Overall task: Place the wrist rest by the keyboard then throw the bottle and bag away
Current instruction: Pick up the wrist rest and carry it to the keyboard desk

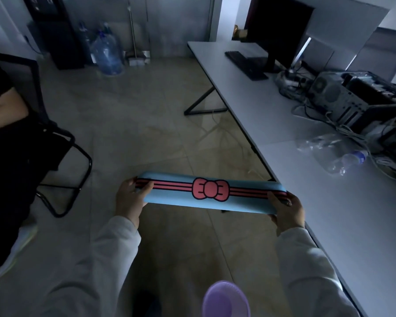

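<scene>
The fingers point(144, 187) of the left hand point(129, 200) curl over the left end of the wrist rest point(212, 193), thumb on the near edge, closed on it; at the far end the right hand point(288, 210) pinches the other tip the same way. So the blue pad with its pink bow hangs in the air between both hands, long axis running left to right across the body, out over the floor and just short of the near edge of the long table point(329, 202).

Taking that table as the landmark: a seated person's dark clothing and a chair point(62, 161) sit well off its left side, and a purple bin point(225, 300) stands on the floor close beside its near end. On its far end lies the keyboard point(246, 65), in front of a dark monitor point(277, 35). Toward its middle, by a tangle of cables, lie a crumpled clear bag point(316, 143) and a plastic bottle point(352, 157).

The keyboard lies ahead and to the right of the pad, well apart. Its long axis looks skewed to the pad's, so I judge the rest needs carrying forward and turning, right hand leading as the nearer one
</scene>
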Available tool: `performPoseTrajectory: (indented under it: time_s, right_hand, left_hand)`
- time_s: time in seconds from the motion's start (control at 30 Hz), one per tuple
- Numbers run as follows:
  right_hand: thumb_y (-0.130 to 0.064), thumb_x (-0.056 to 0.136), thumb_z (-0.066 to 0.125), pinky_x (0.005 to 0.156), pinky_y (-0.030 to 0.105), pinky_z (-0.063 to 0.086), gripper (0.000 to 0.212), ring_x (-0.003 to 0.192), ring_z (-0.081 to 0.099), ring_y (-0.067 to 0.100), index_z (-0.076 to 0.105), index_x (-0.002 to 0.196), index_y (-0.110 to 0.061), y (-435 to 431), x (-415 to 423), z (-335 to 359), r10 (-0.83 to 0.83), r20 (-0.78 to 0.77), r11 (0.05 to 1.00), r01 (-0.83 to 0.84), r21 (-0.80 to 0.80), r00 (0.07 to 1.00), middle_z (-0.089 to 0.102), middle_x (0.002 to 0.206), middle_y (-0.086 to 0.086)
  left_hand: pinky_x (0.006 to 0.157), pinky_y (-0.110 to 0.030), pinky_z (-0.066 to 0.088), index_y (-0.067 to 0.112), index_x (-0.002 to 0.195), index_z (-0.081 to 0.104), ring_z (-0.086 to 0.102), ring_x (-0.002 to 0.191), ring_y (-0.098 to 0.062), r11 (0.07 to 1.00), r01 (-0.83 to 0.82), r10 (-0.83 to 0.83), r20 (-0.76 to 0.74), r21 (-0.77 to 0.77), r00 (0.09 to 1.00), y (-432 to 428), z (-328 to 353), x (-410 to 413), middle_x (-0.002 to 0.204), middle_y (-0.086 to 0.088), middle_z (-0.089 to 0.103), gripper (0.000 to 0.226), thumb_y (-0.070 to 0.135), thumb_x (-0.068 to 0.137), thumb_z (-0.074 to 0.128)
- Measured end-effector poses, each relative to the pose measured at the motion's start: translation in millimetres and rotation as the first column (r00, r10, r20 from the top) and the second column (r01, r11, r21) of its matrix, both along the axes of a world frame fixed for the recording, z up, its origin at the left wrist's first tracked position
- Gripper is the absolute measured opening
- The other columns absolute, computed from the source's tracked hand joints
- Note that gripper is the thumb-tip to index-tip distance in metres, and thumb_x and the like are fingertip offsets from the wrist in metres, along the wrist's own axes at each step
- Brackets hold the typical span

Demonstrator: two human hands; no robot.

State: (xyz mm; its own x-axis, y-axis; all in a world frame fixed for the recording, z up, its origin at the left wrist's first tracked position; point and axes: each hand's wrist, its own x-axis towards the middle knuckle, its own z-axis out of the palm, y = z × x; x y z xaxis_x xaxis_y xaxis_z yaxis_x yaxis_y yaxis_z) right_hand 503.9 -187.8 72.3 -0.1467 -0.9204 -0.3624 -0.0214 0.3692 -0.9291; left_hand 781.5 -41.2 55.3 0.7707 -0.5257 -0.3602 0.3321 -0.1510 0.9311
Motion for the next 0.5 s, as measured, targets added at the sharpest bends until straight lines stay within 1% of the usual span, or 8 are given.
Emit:
performPoseTrajectory:
  time_s: [0.1,0.2,0.27,0.4,0.5]
  right_hand:
    - [-0.011,0.078,0.066,0.057,0.028,0.045,0.045,0.096,0.049,0.025,0.050,0.121,-0.006,-13,44,4,-0.026,0.018,0.999,0.026,0.021,1.000,0.050,0.108,0.009]
    - [-0.009,0.079,0.065,0.066,0.034,0.048,0.048,0.098,0.049,0.025,0.048,0.123,-0.005,-27,82,5,-0.055,0.028,0.998,0.053,0.046,0.998,0.049,0.108,0.009]
    - [-0.009,0.079,0.065,0.069,0.036,0.048,0.049,0.099,0.049,0.024,0.048,0.125,-0.006,-36,102,5,-0.063,0.026,0.997,0.061,0.055,0.998,0.050,0.110,0.009]
    - [-0.010,0.079,0.066,0.058,0.028,0.045,0.049,0.099,0.050,0.025,0.048,0.124,-0.006,-61,135,0,-0.089,0.014,0.995,0.088,0.053,0.996,0.050,0.110,0.008]
    - [-0.012,0.078,0.067,0.056,0.026,0.044,0.049,0.099,0.050,0.025,0.049,0.123,-0.007,-83,154,-4,-0.111,-0.002,0.993,0.111,0.051,0.994,0.050,0.111,0.008]
  left_hand:
    - [0.081,-0.035,0.050,0.006,0.120,0.051,0.055,0.116,-0.029,1.000,0.011,-0.011,-0.002,-0.017,1.000,-18,3,46,0.125,-0.016,0.056,0.047,0.013,0.077,0.068]
    - [0.077,-0.031,0.050,0.005,0.118,0.051,0.054,0.110,-0.026,1.000,0.021,-0.021,0.000,-0.023,1.000,-36,6,85,0.116,-0.013,0.056,0.044,0.011,0.077,0.067]
    - [0.079,-0.034,0.049,0.006,0.117,0.052,0.054,0.106,-0.024,0.999,0.036,-0.036,0.005,-0.016,0.999,-48,4,105,0.113,-0.011,0.056,0.042,0.012,0.078,0.066]
    - [0.078,-0.033,0.050,0.007,0.116,0.054,0.053,0.103,-0.022,0.998,0.056,-0.056,0.004,0.003,0.998,-79,-5,141,0.111,-0.009,0.055,0.039,0.013,0.079,0.066]
    - [0.082,-0.035,0.047,0.007,0.119,0.052,0.054,0.106,-0.023,0.998,0.063,-0.063,-0.008,0.007,0.998,-108,-11,162,0.115,-0.010,0.055,0.044,0.014,0.078,0.067]
